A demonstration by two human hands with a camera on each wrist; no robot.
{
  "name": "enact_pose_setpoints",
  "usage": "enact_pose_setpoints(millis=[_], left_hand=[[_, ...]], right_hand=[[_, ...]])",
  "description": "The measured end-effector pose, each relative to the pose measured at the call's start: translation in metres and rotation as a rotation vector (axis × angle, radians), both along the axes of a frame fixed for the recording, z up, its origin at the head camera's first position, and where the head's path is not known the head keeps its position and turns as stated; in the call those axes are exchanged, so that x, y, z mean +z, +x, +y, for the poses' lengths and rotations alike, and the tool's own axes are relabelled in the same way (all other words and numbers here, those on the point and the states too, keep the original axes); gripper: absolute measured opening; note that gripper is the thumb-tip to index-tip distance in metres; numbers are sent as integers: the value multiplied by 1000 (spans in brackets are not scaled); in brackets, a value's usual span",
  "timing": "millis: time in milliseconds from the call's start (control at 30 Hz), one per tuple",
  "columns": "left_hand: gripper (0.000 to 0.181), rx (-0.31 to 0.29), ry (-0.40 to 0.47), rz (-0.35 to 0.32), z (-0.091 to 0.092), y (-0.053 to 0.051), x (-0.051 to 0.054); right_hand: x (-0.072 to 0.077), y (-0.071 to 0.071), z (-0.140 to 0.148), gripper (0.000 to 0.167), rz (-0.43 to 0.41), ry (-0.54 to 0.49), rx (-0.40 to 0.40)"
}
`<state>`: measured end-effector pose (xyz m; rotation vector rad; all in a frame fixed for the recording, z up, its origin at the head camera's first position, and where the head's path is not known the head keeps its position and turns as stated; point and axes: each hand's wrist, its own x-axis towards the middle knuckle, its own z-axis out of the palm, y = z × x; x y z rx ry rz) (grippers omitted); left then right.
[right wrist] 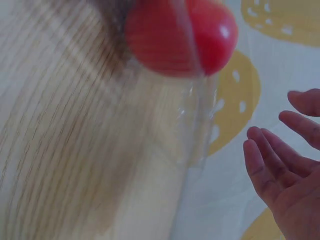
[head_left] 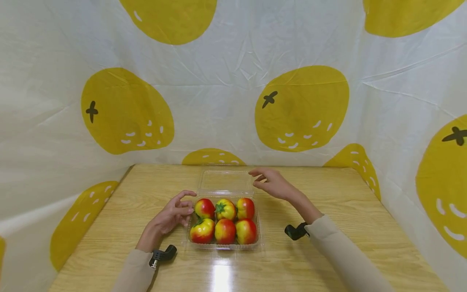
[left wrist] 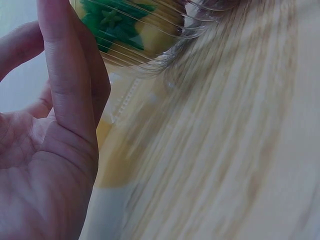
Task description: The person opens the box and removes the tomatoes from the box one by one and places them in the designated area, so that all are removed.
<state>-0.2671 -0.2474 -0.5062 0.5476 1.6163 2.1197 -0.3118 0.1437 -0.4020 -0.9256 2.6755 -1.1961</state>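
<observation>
A clear plastic clamshell box lies on the table with its lid folded back toward the curtain. Inside sit several red-and-yellow fruits in two rows, some showing a green leafy top. My left hand is beside the box's left wall, fingers loosely bent; whether they touch the wall I cannot tell. The left wrist view shows this hand holding nothing. By the lid's right edge hovers my right hand, fingers slightly bent. It appears empty in the right wrist view, apart from a red fruit behind the box wall.
Light wood table extends around the box on both sides. A white curtain printed with large yellow fruits encloses the back and sides. Black camera mounts are strapped to both wrists.
</observation>
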Motion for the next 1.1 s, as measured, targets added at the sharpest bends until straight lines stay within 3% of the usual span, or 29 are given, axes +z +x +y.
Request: enact_pose_setpoints(millis=[133,433,867,1100], left_hand=[[50,1,9,-5,-1,0,0],[48,0,16,1,-1,1,-1],[53,-12,3,-4,-1,-3,-1],[52,-4,-1,0,-1,-2,-2]], right_hand=[[6,9,-9,41,35,56,85],[6,20,-27,44,58,292,206],[5,23,-39,37,147,451,222],[5,26,-44,47,135,492,205]])
